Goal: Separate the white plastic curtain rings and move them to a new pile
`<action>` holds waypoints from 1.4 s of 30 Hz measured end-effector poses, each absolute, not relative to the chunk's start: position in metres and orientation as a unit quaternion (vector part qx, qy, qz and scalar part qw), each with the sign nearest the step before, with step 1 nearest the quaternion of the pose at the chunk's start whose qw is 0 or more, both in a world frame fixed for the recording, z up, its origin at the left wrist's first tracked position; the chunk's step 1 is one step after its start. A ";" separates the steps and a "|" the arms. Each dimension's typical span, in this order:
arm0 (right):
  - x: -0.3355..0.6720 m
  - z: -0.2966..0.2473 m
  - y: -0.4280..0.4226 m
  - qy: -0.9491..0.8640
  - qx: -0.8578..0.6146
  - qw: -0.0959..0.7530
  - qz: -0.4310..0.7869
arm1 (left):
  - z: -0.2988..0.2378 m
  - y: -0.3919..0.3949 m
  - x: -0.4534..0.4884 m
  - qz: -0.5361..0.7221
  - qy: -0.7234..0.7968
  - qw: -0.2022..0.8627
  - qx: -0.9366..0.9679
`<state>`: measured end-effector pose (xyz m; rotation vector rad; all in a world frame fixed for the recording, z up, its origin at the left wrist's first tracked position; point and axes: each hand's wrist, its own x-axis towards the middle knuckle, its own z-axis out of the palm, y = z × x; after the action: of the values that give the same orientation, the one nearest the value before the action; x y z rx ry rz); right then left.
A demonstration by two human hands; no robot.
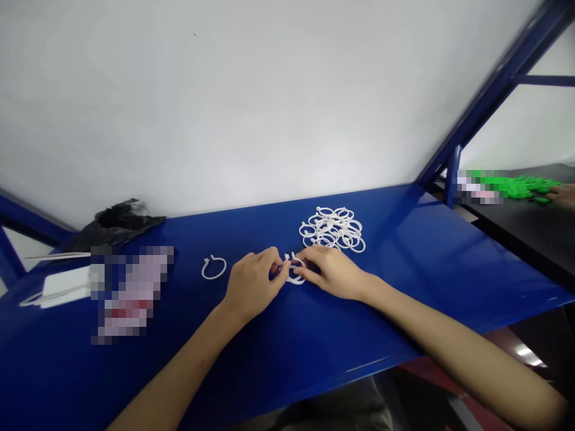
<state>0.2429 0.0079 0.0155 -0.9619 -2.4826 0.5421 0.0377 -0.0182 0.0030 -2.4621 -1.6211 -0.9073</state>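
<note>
Between my hands is a white plastic ring (295, 281) with a gap and small knobs at its ends, much like a curtain ring. My left hand (254, 281) pinches it from the left, near the knobbed ends. From the other side, the fingers of my right hand (335, 272) grip its right edge. There may be a second ring overlapping it; the fingers partly hide this. One opened white ring (214, 269) lies alone to the left of my left hand. Just beyond my right hand is a pile of similar white rings (332, 228).
The blue tabletop (269, 335) meets a pale wall. At the left lie a black plastic bag (119, 221), a white flat piece (67, 286) with a cord, and a blurred-out pinkish packet (139, 287). Far right, another person's hand (561, 195) is beside green pieces (523, 186).
</note>
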 end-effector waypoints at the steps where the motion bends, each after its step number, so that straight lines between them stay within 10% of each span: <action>1: 0.244 0.016 0.008 -0.889 -0.353 0.212 0.202 | 0.003 -0.018 0.037 -0.294 -0.530 0.033 -0.795; 20: 0.248 0.020 0.006 -0.836 -0.394 0.304 0.233 | 0.002 -0.006 0.018 -0.181 -0.593 0.108 -0.777; 42: 0.244 0.027 -0.002 -0.839 -0.309 0.296 0.336 | 0.016 -0.017 0.028 -0.372 -0.379 0.150 -0.834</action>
<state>0.2443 -0.0017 0.0268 -0.8204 -2.2318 0.8932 0.0281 -0.0170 0.0156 -2.3956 -1.0882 -1.0679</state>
